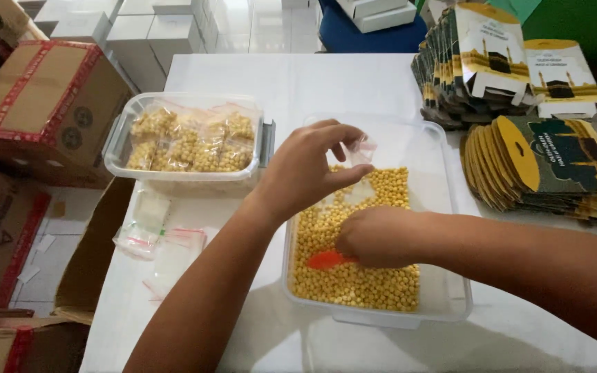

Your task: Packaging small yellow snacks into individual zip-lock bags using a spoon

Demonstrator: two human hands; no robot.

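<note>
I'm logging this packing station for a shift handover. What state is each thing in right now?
Left hand: raised, fingers pinching a small clear bag, bag looks empty.
Right hand: down in the yellow beans, gripping an orange scoop.
Large clear tub: lidless, partly filled with loose beans.
Smaller tub: open, holding filled bean bags.
Spare bags: empty, lying flat on table.
Printed cartons: flat, unfolded, stacked.
</note>
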